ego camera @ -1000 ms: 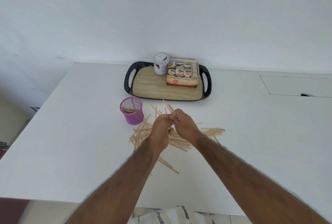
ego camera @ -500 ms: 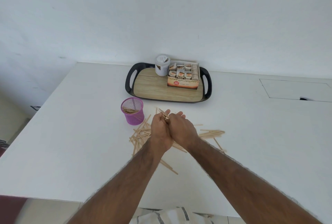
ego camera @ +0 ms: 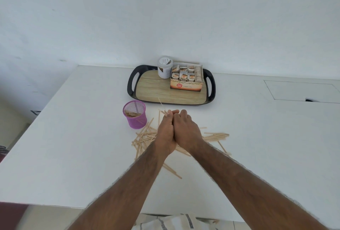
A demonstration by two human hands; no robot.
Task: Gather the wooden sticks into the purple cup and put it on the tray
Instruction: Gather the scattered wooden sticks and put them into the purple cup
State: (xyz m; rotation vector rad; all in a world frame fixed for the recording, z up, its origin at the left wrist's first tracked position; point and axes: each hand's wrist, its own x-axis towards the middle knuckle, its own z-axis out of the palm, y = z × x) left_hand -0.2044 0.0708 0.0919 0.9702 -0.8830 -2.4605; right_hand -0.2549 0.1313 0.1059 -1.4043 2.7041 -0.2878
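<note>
My left hand (ego camera: pixel 164 134) and my right hand (ego camera: pixel 185 130) are pressed side by side over the scattered wooden sticks (ego camera: pixel 145 136) on the white table. Both hold a bundle of sticks (ego camera: pixel 163 111) between them; stick ends poke out past the fingertips toward the tray. The purple mesh cup (ego camera: pixel 135 114) stands upright just left of my hands with several sticks inside. The tray (ego camera: pixel 132 82), black-rimmed with a wood-look floor, lies beyond the cup and hands. More sticks (ego camera: pixel 216 136) lie to the right of my right wrist.
On the tray's back right stand a white jar (ego camera: pixel 165 67) and an open box of tea packets (ego camera: pixel 186 78). The table's left edge (ego camera: pixel 36 117) and front edge (ego camera: pixel 46 205) are near. A rectangular cut-out panel (ego camera: pixel 301 90) sits in the tabletop at far right.
My two hands have closed together around the bundle of sticks and lifted it slightly toward the tray. The cup and tray have not moved.
</note>
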